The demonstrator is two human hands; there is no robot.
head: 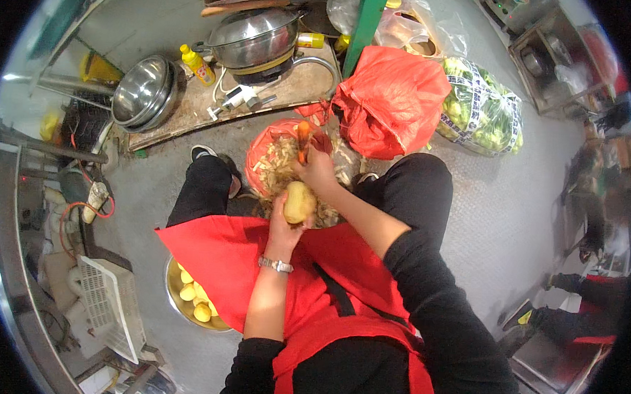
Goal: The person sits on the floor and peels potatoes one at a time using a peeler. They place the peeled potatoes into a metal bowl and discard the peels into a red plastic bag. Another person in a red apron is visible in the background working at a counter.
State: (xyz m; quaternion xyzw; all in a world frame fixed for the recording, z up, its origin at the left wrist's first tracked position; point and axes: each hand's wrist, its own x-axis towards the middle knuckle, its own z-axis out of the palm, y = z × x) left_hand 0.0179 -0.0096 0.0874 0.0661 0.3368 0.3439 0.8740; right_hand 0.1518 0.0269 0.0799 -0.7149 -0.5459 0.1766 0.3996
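Observation:
My left hand (pixel 282 224) is closed around a large potato (pixel 299 202) whose visible side is pale and mostly peeled. Just beyond it, my right hand (pixel 317 167) grips a peeler (pixel 303 137) by its orange handle; the blade end is hidden by my hand. Both hands are over a red plastic bag (pixel 250 161) that lies open between my feet. Peelings (pixel 270 165) fill the bag, and more scraps lie around its near edge. At my left, partly under my red apron (pixel 211 245), a metal bowl (pixel 174 291) holds several peeled potatoes (pixel 201 312).
A large red woven sack (pixel 392 102) stands ahead, beside a bag of green vegetables (pixel 480 109). On a low board (pixel 191 121) are nested steel bowls (pixel 141 91), a yellow bottle (pixel 196 65) and a lidded pot (pixel 254 38). A white crate (pixel 112 304) is at left; another person's legs (pixel 555 322) are at right.

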